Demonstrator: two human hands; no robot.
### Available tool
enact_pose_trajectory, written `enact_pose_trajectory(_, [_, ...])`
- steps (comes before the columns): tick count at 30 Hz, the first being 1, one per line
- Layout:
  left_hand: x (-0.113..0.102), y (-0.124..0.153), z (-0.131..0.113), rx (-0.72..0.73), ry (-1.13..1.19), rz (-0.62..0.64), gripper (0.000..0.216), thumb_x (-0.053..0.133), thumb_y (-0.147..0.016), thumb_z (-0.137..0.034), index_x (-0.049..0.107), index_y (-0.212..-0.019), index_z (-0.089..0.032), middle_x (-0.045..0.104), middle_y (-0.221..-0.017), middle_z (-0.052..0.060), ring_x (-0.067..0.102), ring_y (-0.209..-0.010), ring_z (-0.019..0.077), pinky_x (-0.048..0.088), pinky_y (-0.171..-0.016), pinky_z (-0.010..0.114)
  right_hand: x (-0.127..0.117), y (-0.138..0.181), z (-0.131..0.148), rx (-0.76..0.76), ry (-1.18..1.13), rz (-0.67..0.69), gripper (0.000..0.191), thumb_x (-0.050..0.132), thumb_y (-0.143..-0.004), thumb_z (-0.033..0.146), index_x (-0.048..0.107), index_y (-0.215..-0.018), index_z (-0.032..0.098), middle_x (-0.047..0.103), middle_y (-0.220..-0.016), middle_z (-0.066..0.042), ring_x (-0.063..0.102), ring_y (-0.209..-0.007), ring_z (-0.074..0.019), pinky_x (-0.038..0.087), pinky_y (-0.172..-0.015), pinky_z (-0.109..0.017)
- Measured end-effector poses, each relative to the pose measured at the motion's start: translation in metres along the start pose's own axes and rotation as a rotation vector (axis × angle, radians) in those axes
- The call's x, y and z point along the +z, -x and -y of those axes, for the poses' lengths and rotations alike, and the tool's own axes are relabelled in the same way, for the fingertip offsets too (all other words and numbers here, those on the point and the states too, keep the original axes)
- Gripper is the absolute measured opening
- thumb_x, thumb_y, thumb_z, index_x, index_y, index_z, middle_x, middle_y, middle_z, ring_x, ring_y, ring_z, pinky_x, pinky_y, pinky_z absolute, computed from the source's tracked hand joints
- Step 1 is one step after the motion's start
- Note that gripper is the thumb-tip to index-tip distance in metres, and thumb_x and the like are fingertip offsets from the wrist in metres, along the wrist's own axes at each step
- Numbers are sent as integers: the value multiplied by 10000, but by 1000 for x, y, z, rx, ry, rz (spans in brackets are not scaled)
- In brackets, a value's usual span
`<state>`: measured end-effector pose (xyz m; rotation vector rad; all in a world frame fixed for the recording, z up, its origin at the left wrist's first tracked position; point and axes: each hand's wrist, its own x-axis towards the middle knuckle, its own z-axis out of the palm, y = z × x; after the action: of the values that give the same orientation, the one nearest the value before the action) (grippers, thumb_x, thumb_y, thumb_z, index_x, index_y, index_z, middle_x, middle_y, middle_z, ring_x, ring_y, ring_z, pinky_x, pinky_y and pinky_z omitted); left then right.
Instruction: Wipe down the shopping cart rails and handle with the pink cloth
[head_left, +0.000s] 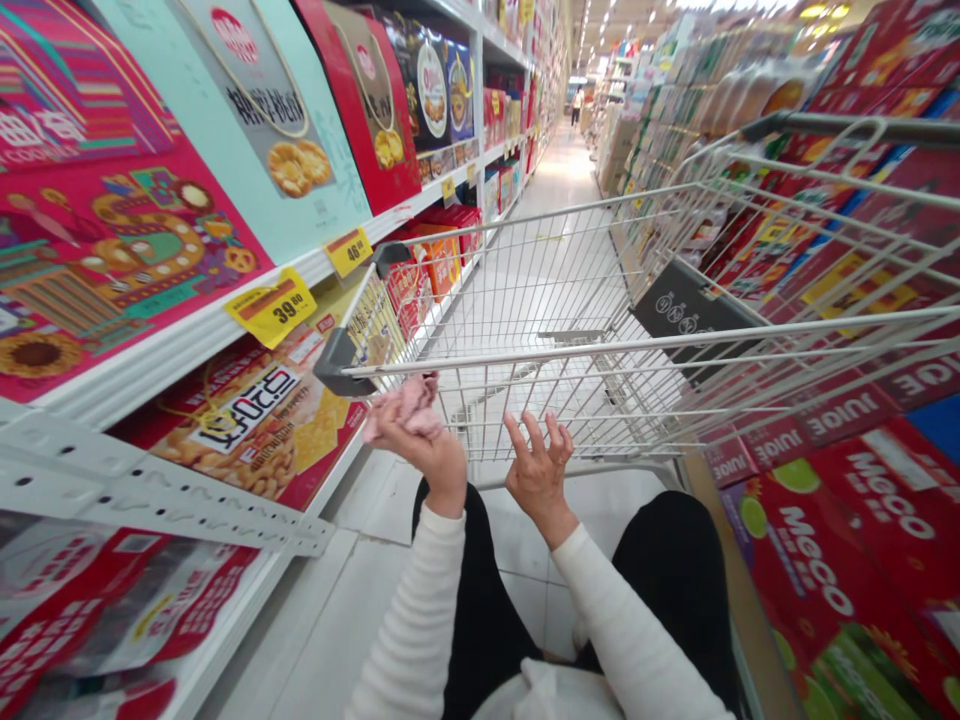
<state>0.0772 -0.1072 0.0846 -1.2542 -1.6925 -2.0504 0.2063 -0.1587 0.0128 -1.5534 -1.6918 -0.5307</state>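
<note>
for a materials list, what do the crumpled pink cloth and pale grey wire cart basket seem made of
Crumpled pink cloth: matte, probably fabric, given its bunched folds; fibre unclear. Pale grey wire cart basket: likely smooth metal, given its thin bars.

We wear white sleeves: the left sleeve, closely ringed with creases, ends at the wrist behind our left hand; the smoother right sleeve stops likewise behind our right hand. Farther back from both hands, plain black legwear covers our knees.
</note>
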Motion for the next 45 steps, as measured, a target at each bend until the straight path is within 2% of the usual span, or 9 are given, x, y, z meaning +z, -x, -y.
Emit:
enact_pose_trajectory(5, [2, 27, -27, 324, 40, 294, 114, 535, -874, -256, 584, -974, -228, 483, -1054, 74, 508, -1072, 247, 443, -1024, 455, -1, 0, -3, -32, 18, -27, 658, 495, -778, 46, 598, -1390, 266, 636, -1369, -78, 318, -1459, -306, 291, -1161, -530])
enact_pose_trajectory(7, [-1, 13, -23, 306, 45, 225, 118, 535, -880, -238, 590, -983, -225, 477, -1075, 78, 503, -1097, 251, 436, -1038, 455, -3, 0, -5, -37, 27, -17, 662, 492, -779, 41, 597, -1390, 273, 636, -1371, -71, 330, -1451, -299, 284, -1164, -524])
enact_pose_trajectory(12, [-2, -35, -10, 39, 29, -129, 265, 457, -844, -131, 540, -1089, -188, 459, -1120, 91, 486, -1140, 245, 392, -1090, 491, -11, -4, 0, -20, -20, -15, 665, 490, -760, 26, 611, -1372, 257, 654, -1336, -72, 375, -1413, -295, 269, -1165, -514])
enact_pose_trajectory(17, [1, -5, -31, 260, 56, 125, 191, 490, -840, -168, 594, -995, -206, 470, -1071, 77, 503, -1086, 247, 421, -1035, 471, -30, -41, 15, -18, -105, -287, 660, 475, -756, 40, 584, -1369, 259, 657, -1221, -87, 560, -1231, -232, 314, -1138, -466])
enact_pose_trajectory(19, [1, 0, -38, 354, 68, 168, 138, 506, -868, -195, 603, -963, -222, 478, -1030, 58, 506, -1044, 232, 433, -1015, 453, -41, -68, 20, -82, -60, -396, 684, 473, -761, 52, 531, -1413, 250, 636, -1284, -91, 532, -1282, -228, 298, -1159, -435])
enact_pose_trajectory(24, [-8, -52, -32, 195, 1, -54, 158, 499, -877, -228, 577, -1015, -220, 457, -1087, 82, 485, -1137, 264, 404, -1079, 496, -66, -133, 19, -172, -30, -198, 596, 475, -740, 109, 571, -1322, 194, 635, -1181, -85, 486, -1280, -254, 229, -1203, -457])
enact_pose_trajectory(29, [-19, -97, -22, 203, -42, 97, 216, 535, -865, -175, 589, -1072, -205, 489, -1149, 110, 474, -1204, 299, 355, -1118, 547, -68, -158, 9, -318, -103, -30, 250, 523, -659, 158, 614, -884, 218, 510, -798, -36, 477, -892, -233, 327, -1004, -435])
enact_pose_trajectory(39, [-9, -112, -18, 277, -88, 251, 244, 583, -859, -136, 625, -1097, -167, 525, -1220, 114, 449, -1187, 313, 309, -1110, 583, -55, -178, -5, -337, -139, -92, 200, 507, -629, 179, 576, -814, 213, 529, -776, -22, 472, -862, -216, 302, -936, -385])
enact_pose_trajectory(45, [2, -84, -40, 358, -100, 271, 291, 540, -859, -140, 701, -1094, -199, 582, -1183, 119, 451, -1189, 323, 332, -1080, 548, -54, -181, -28, -325, -133, -80, 172, 505, -677, 175, 584, -825, 213, 530, -763, -16, 471, -857, -215, 294, -911, -386])
